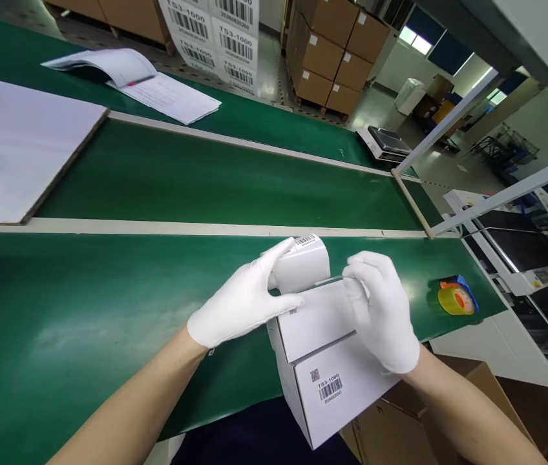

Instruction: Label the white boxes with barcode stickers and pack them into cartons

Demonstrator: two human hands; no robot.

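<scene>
My left hand (pixel 247 294), in a white glove, grips a white rounded device (pixel 300 268) with a barcode label on its top. Directly below it, a white box (pixel 327 374) stands tilted at the bench's near edge, its front label reading TS3-1000. My left thumb reaches along the top of that box. Over the box's right side, my right hand (pixel 383 310), gloved too, has its fingers curled and pinched together. A thin pale strip runs from its fingertips toward the device; what the fingers hold is not clear.
The bench has a green surface (pixel 109 323). To the right lies a yellow tape roll (pixel 455 300). An open booklet (pixel 158 90), a white board (pixel 26 148) and a hanging sheet of barcode labels (pixel 220 39) are farther back. An open cardboard carton (pixel 390 433) sits below right.
</scene>
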